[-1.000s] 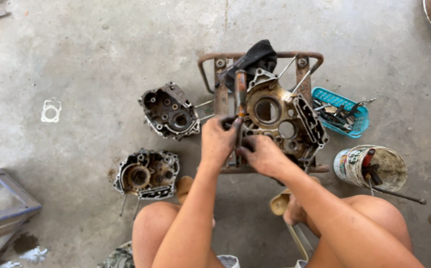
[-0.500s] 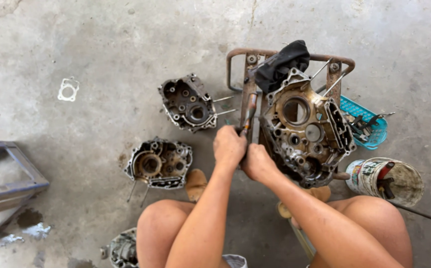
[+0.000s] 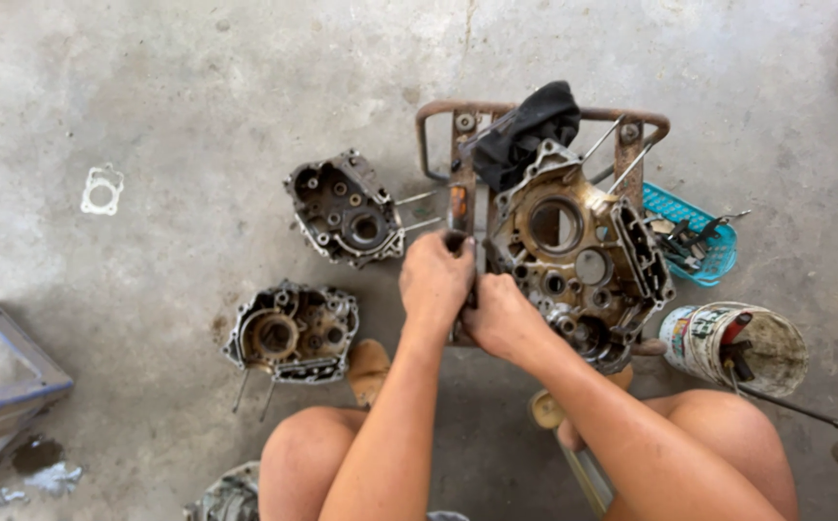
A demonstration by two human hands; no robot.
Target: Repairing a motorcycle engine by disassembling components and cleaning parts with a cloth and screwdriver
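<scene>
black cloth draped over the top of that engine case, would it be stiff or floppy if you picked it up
The black cloth is probably floppy: it sags and folds over the engine crankcase and rusty stand. It looks light, likely sliding off with one tug. It may be oily, given the grimy parts.

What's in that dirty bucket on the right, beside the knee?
The bucket holds a red-handled tool, and a long metal rod sticks out over its rim onto the concrete floor. The bucket's depth is in shadow, so anything lower down cannot be seen.
</scene>
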